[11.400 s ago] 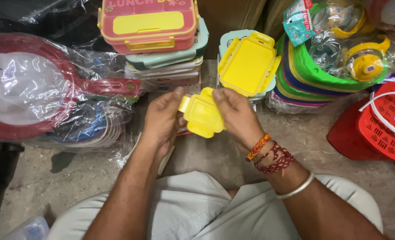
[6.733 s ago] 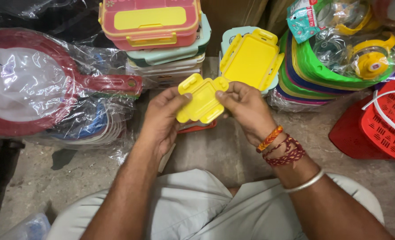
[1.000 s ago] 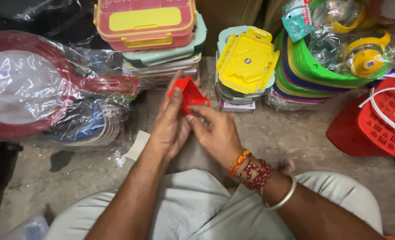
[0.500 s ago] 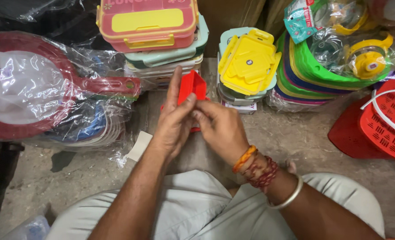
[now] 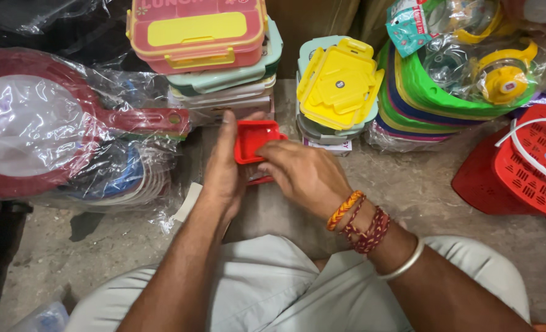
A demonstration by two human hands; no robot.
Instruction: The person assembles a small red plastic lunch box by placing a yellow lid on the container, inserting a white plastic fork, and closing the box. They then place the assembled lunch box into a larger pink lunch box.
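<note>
Gripping red container [image 5: 256, 140], both hands

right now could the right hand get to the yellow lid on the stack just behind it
Probably yes. The right hand is on the small red container, and the yellow lid sits on top of its stack just beyond, uncovered, with nothing between them. It would likely have to let go of the container first.
</note>
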